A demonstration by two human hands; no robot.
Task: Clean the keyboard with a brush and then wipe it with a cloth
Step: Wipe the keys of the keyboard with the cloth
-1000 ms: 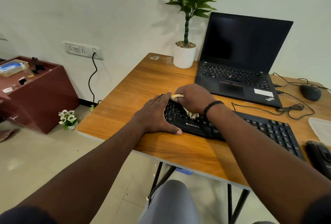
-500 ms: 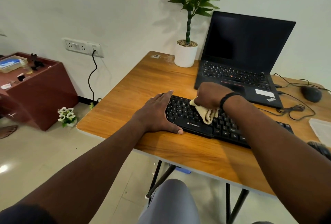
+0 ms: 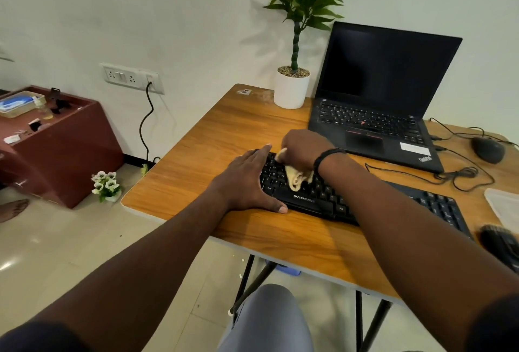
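Wooden desk (image 3: pixel 224 138) against a pale wall, carrying a black keyboard (image 3: pixel 314 200) along its near edge. Right hand (image 3: pixel 304 148) clenched round a yellowish cloth (image 3: pixel 295 178), pressed to the keys at the keyboard's left end; cloth bunched, trailing toward the near side from under the palm. Left hand (image 3: pixel 247 183) flat and relaxed, fingers straight, resting over the keyboard's left edge, thumb along its front rim on the desk. Both hands nearly touching.

Middle of the keyboard hidden beneath the right forearm; only the left end and the right keypad showing. Dark blurred object (image 3: pixel 502 245) at the right border, cut off, hard to identify. Pale flat item (image 3: pixel 505 205) beside it, also cut off.

Open laptop (image 3: pixel 373 115) just behind the keyboard, potted plant (image 3: pixel 292 90) at the far corner, mouse (image 3: pixel 487 150) and tangled cable (image 3: pixel 460 174) to the right. Bare wood left of the hands, out to the desk's left edge.
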